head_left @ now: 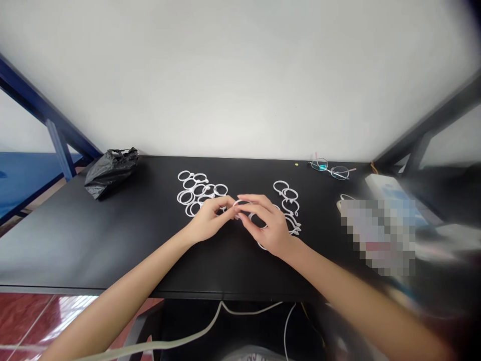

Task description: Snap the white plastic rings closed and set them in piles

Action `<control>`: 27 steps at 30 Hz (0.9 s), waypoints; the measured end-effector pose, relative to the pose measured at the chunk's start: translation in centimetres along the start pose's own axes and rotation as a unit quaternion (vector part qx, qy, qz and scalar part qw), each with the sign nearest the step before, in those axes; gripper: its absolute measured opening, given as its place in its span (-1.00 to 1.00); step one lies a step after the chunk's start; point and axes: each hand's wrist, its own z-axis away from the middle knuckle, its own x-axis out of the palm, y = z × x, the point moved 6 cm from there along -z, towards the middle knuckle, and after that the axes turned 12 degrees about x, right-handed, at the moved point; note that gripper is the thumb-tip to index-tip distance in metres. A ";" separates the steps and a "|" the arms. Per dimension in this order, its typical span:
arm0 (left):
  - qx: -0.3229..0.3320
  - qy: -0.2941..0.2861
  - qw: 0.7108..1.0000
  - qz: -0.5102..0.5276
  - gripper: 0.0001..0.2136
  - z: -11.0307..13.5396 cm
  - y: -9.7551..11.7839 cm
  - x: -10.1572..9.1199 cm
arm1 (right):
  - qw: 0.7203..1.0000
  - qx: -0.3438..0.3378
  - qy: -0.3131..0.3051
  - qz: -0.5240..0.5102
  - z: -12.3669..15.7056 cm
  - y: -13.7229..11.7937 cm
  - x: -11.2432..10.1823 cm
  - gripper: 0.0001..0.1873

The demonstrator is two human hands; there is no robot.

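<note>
A white curtain ring [242, 201] is pinched between my hands above the black table. My left hand [210, 218] has thumb and fingertips closed on the ring's left side. My right hand [273, 225] reaches from the other side, its fingers bent over the same ring and partly hiding it. To the left lies a loose group of white rings [186, 197], some overlapping, partly behind my left hand. More white rings [290, 194] with small eyelets lie around and behind my right hand.
A crumpled black plastic bag [112, 170] sits at the table's back left. Eyeglasses [330, 169] rest at the back right. Further right are a blurred-out phone-like item [347, 200] and a white box [391, 193]. A pale cable [188, 341] hangs below the front edge.
</note>
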 end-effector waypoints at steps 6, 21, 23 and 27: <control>-0.069 0.095 0.985 0.125 -0.73 -0.2 -1.0 -1.2 | 0.997 0.070 -0.002 -0.017 -0.1 0.8 -0.1 -0.59; 0.035 0.066 0.997 0.024 -0.62 0.0 0.6 -1.0 | 0.996 0.065 -0.053 -0.023 0.2 1.0 0.6 -0.83; 0.050 0.035 0.997 -0.051 -0.78 -0.1 1.2 -0.8 | 0.997 0.046 -0.064 -0.016 0.3 0.7 0.7 -0.83; 0.064 0.016 0.987 -0.150 -0.79 0.0 1.7 -0.7 | 0.997 0.043 -0.066 -0.025 0.3 0.5 0.9 -0.79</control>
